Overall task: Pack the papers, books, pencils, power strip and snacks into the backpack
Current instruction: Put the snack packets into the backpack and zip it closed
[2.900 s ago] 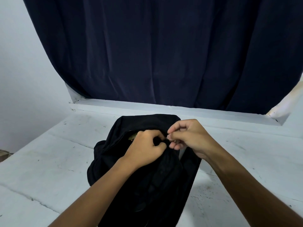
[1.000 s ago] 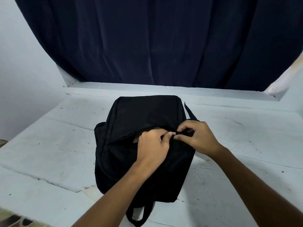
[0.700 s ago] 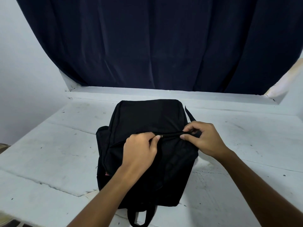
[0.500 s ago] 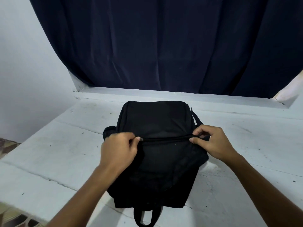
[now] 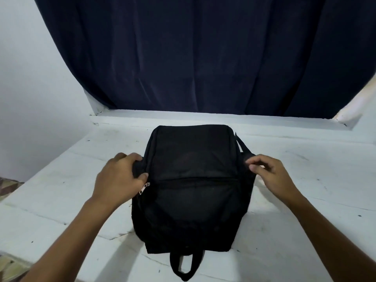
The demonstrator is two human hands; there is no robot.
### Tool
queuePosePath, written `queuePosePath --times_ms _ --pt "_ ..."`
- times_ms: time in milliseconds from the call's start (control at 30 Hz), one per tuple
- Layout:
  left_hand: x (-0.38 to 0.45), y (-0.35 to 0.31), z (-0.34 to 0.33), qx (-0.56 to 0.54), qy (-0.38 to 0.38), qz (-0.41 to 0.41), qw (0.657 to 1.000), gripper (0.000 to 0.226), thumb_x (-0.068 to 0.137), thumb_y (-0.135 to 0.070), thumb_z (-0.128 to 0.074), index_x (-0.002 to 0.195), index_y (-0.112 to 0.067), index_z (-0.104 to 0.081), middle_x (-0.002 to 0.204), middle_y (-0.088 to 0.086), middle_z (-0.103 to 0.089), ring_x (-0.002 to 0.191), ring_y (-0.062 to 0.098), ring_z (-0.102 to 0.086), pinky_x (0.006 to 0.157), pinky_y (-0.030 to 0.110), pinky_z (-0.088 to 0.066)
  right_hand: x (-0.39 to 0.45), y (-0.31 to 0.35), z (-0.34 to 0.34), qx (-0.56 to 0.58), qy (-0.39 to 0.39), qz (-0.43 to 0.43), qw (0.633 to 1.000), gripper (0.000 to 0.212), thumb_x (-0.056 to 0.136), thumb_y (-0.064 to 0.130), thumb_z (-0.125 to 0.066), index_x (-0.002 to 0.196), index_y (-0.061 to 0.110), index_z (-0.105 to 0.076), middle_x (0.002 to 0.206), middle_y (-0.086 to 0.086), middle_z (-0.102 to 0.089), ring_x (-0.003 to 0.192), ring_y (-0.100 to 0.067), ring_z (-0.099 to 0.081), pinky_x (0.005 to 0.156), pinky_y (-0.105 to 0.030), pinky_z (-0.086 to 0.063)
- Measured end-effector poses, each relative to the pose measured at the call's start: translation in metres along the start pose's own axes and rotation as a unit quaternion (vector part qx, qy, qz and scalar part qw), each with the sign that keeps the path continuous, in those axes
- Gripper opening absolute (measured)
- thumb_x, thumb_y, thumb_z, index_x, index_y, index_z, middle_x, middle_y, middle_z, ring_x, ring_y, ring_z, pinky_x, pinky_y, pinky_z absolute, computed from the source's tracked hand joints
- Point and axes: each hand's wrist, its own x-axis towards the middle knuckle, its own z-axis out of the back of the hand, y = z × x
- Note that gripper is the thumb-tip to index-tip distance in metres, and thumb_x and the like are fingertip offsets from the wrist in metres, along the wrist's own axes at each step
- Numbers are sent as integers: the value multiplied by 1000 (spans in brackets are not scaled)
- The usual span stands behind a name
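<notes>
The black backpack [image 5: 193, 186] lies zipped on the white counter [image 5: 305, 180]. The left hand [image 5: 120, 178] grips its left edge with curled fingers. The right hand [image 5: 270, 176] hovers at the right edge, fingers loosely curled, holding nothing.

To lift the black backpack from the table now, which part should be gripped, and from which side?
Probably the carry loop at the near end of the backpack. It lies free on the table, pointing toward the person, so a hand can come from the near side and hook under it. The zip looks closed, so lifting should spill nothing.
</notes>
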Motion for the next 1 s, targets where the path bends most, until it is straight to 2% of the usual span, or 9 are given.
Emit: queuePosePath --times_ms 67,133,200,267,367,500,667,767,1000 --pt "3 -26 -7 -47 -27 -75 996 42 79 -32 -73 118 -25 -62 112 0 -59 109 25 -54 87 38 -48 -4 -8 4 -8 -17 -53 998 39 81 -20 -53 100 12 -65 99 -4 -69 85 -11 -64 76 -15 -50" --pt "5 -62 -20 -96 -9 -165 982 39 81 -33 -70 118 -22 -64 117 -1 -59 116 21 -51 95 39 -46 -9 -18 -2 33 29 -107 993 55 80 -28 -43 115 12 -56 103 -9 -63 78 -10 -61 69 -14 -48" --pt "9 -100 -41 -108 26 -261 959 40 82 -38 -62 117 -20 -65 120 -2 -60 120 19 -49 100 44 -44 -12 -28 -14 97 54 -149 983 55 82 -29 -42 123 4 -54 103 -26 -62 79 -22 -53 68 -27 -44" --pt "12 -135 -66 -70 67 -353 930 43 84 -38 -58 123 -19 -63 130 -1 -58 132 19 -42 111 50 -33 -14 -40 -23 114 24 -170 979 47 82 -24 -47 111 7 -65 89 -28 -65 77 -24 -54 70 -36 -43" --pt "13 -170 -99 53 152 -424 891 49 93 -34 -53 140 -22 -48 153 -1 -37 148 19 -13 119 54 -5 -20 -47 -27 77 -28 -181 980 32 79 -15 -49 77 10 -69 57 1 -60 56 -13 -51 60 -32 -40" --pt "20 -174 -126 169 204 -427 865 56 96 -34 -43 150 -28 -28 161 -1 -20 149 27 -5 114 64 2 -31 -53 -24 -14 -56 -171 984 21 79 3 -59 68 18 -68 58 1 -63 57 -16 -57 62 -36 -49" --pt "14 -161 -141 248 166 -460 836 53 99 -40 -31 151 -34 -23 162 -2 -13 149 31 -6 113 65 4 -50 -43 -18 -198 -40 -102 974 12 89 13 -62 81 10 -70 67 -2 -65 66 -21 -58 62 -31 -45" --pt "12 -158 -148 269 149 -465 830 54 99 -42 -28 152 -34 -21 163 -1 -12 148 33 -6 112 66 3 -67 -32 -21 -274 -13 -98 957 20 91 14 -57 73 10 -65 69 -5 -64 65 -24 -56 57 -30 -42" --pt "4 -155 -162 315 122 -471 815 54 100 -44 -20 153 -33 -19 163 2 -10 148 38 -4 110 70 4 -139 8 -53 -319 -6 -90 943 21 90 13 -54 71 11 -62 70 -6 -64 61 -24 -54 56 -29 -35"
